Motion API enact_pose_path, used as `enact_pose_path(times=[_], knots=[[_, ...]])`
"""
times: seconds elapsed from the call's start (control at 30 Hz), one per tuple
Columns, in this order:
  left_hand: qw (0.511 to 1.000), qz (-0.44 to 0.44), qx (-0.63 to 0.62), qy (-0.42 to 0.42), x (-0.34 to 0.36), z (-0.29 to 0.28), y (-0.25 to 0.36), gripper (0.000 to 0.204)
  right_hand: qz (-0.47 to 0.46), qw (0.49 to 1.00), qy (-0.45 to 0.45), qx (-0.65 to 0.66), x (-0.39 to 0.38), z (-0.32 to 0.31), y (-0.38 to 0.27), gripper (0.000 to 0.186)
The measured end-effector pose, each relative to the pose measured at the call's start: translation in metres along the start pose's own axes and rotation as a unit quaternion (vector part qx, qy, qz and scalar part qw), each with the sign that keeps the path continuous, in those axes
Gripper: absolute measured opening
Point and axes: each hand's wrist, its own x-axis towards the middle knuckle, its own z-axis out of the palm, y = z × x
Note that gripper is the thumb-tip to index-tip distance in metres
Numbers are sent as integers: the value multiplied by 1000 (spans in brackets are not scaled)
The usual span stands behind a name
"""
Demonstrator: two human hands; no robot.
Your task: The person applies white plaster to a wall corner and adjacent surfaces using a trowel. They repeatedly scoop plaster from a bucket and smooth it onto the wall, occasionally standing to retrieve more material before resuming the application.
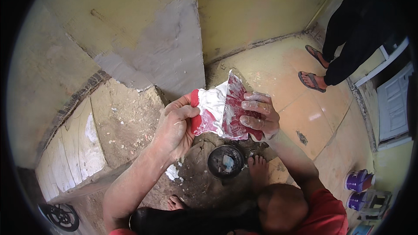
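fingers [254,104] of both hands curled round two putty-smeared red scrapers [217,111].

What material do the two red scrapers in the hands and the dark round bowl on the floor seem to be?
The two red scrapers look like thin flexible plastic, glossy, smeared with white putty. The dark round bowl is hard to judge, perhaps rubber or plastic: matte black, crusted with grey residue.

Home under repair: freshly plastered wall [165,48] (grey patches), paint tins [358,180].

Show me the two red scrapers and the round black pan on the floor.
left red scraper [208,112], head view, on its putty-covered blade
right red scraper [235,104], head view, on its blade
round black pan [225,161], head view, on its inside
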Motion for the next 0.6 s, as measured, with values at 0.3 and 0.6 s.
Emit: enact_pose_path(times=[0.3,0.6], knots=[[994,54,-3,93,31,0,-17,40,-37,997,-61,17,-60,-8,103,39],[978,128,42,161,57,-8,-54,43,646,650,132,379,-173,-21,107,25]])
